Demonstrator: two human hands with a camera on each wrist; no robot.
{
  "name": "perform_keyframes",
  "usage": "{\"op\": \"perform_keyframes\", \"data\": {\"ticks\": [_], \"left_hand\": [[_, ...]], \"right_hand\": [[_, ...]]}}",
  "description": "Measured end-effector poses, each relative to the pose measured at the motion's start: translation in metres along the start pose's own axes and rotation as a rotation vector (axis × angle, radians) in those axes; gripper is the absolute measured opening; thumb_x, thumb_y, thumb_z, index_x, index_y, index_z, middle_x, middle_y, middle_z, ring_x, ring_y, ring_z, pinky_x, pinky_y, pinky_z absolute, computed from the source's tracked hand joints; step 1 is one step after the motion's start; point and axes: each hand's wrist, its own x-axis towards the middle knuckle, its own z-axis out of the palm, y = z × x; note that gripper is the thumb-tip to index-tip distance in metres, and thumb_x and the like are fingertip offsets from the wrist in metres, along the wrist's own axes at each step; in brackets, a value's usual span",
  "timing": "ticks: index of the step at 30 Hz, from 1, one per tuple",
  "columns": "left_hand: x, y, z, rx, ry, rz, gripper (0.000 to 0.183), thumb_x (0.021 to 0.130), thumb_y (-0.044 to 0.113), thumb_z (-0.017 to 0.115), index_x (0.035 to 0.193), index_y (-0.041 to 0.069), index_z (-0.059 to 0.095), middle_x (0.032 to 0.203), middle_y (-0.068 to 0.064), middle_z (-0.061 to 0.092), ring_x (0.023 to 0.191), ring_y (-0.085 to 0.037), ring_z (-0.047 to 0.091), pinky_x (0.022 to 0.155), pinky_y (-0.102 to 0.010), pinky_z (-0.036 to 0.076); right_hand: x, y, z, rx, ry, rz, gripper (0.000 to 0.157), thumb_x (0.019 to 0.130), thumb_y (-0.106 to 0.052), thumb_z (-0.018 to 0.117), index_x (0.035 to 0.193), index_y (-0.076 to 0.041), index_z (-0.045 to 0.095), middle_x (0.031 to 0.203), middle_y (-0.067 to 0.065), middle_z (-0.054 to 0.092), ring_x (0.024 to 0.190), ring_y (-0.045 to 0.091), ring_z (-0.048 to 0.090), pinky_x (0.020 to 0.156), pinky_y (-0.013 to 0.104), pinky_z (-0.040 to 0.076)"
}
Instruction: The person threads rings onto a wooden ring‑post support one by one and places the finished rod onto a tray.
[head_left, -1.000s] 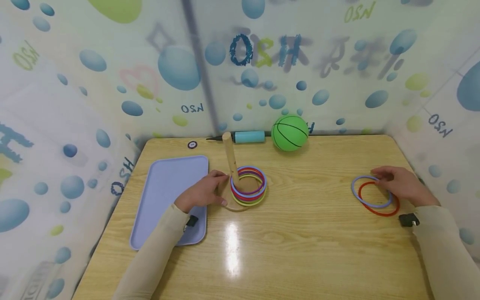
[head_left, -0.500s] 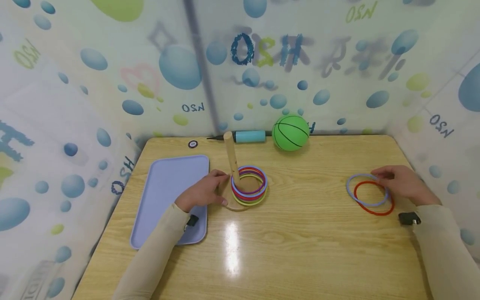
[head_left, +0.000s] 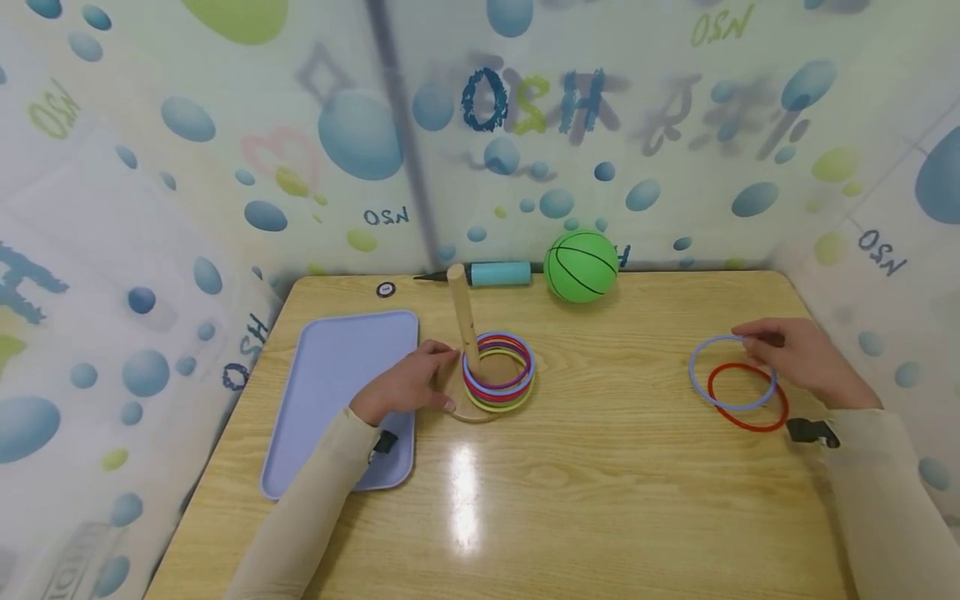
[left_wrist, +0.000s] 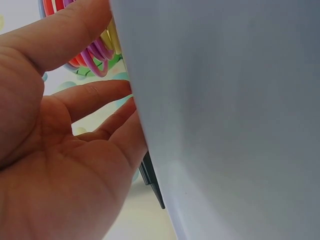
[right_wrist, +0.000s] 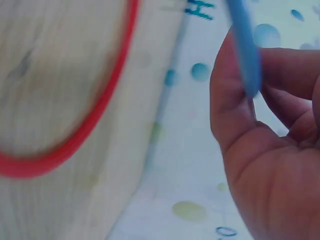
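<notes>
In the head view, my right hand [head_left: 806,358] pinches the back edge of a light blue ring [head_left: 697,387], also plain between thumb and fingers in the right wrist view [right_wrist: 245,55]. The ring appears tilted above a red ring [head_left: 757,427] on the table. My left hand [head_left: 405,383] rests at the left edge of a round wooden base [head_left: 450,386], thumb and fingers spread apart along it. From the base rises a wooden peg [head_left: 461,312], leaning left in view. Several stacked rings [head_left: 501,406], yellow, red, purple and blue, encircle the peg.
A lavender tray [head_left: 337,358] lies under my left forearm. Along the back wall are a green basketball [head_left: 581,267], a teal-barrelled pump [head_left: 500,273] and a small round black-and-white disc [head_left: 386,289]. Patterned sheets surround the wooden table [head_left: 600,483].
My right hand has shifted up and slightly left, and the light blue ring's back edge has lifted with it. The red ring slid slightly left, then stayed. My left hand stays at the base.
</notes>
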Motion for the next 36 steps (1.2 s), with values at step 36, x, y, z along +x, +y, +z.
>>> {"op": "perform_keyframes", "data": {"ticks": [36], "left_hand": [[0.001, -0.004, 0.002, 0.052, 0.019, 0.045, 0.094, 0.086, 0.028, 0.09, 0.16, -0.004, 0.041, 0.158, -0.025, 0.043, 0.144, -0.039, 0.047, 0.118, -0.052, 0.044]], "right_hand": [[0.032, -0.208, 0.011, 0.35, 0.094, -0.201, 0.028, 0.105, -0.018, 0.068, 0.128, -0.004, 0.074, 0.101, -0.012, 0.078, 0.083, 0.007, 0.078, 0.082, 0.02, 0.062]]}}
